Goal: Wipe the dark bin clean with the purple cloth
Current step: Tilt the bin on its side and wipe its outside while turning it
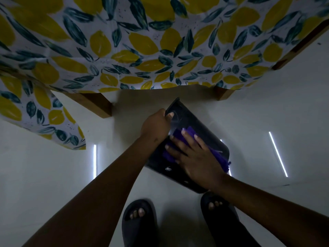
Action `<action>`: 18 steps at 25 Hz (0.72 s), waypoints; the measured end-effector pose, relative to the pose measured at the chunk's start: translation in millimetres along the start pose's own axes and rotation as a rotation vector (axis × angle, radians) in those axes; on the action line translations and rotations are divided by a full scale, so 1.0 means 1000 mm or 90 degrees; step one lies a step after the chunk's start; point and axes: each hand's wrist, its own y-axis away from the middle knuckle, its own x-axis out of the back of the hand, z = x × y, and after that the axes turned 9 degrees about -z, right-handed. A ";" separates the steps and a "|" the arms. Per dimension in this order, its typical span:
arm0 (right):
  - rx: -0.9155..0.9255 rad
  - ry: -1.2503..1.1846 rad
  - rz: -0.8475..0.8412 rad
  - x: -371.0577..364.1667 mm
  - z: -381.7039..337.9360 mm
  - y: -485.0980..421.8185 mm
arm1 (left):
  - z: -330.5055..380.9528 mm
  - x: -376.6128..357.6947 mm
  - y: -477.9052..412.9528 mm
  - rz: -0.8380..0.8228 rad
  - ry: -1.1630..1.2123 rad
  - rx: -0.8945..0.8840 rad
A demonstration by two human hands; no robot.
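Two feet in dark slide sandals (139, 223) are standing on the pale, glossy floor (53, 175) at the bottom of the view, toes showing, as a person is leaning over a dark bin (192, 122) in dim light. Both bare forearms are reaching forward from the lower corners. Left hand (156, 124) is closing around the bin's far upper rim, thumb lying over the edge on the dark inner surface. Right hand (194, 157) is lying flat and spread, fingers extended, pressing the purple cloth (179, 135) against the bin's broad dark face; tufts of the cloth are sticking out beyond the fingertips and past the outer side of the hand. Tilted and lying lengthwise away from the camera, the bin is sitting just ahead of the sandals and just short of the tabletop's near edge, its near end close to the right foot. Beyond it, a lemon-and-leaf patterned tablecloth (142, 41) is hanging over the tabletop, with wooden legs (99, 104) showing beneath. Thin bright streaks of light are reflecting off the floor on both sides.
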 end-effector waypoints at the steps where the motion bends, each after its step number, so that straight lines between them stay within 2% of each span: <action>1: -0.052 -0.051 0.004 0.006 0.007 -0.011 | 0.000 0.001 -0.001 0.001 -0.003 0.001; 3: -0.155 -0.136 0.019 0.006 0.017 -0.006 | -0.003 0.001 0.001 0.004 -0.001 0.006; 4: -0.169 -0.127 0.025 -0.002 0.016 0.007 | -0.004 0.002 0.002 0.009 0.001 0.008; 8: 0.017 0.049 -0.010 -0.021 -0.005 0.044 | 0.001 0.000 -0.001 -0.001 -0.002 0.022; 10: 0.024 0.042 -0.019 -0.011 -0.004 0.028 | 0.007 0.002 -0.004 -0.021 0.022 0.016; 13: -0.066 -0.055 0.016 0.006 0.008 -0.001 | -0.006 0.008 0.010 -0.050 0.119 -0.034; 16: -0.193 -0.160 0.043 0.004 0.022 0.000 | -0.032 0.003 0.036 -0.021 0.059 -0.068; 18: -0.164 -0.090 0.032 -0.005 0.014 0.012 | -0.035 0.000 0.038 0.016 0.046 -0.069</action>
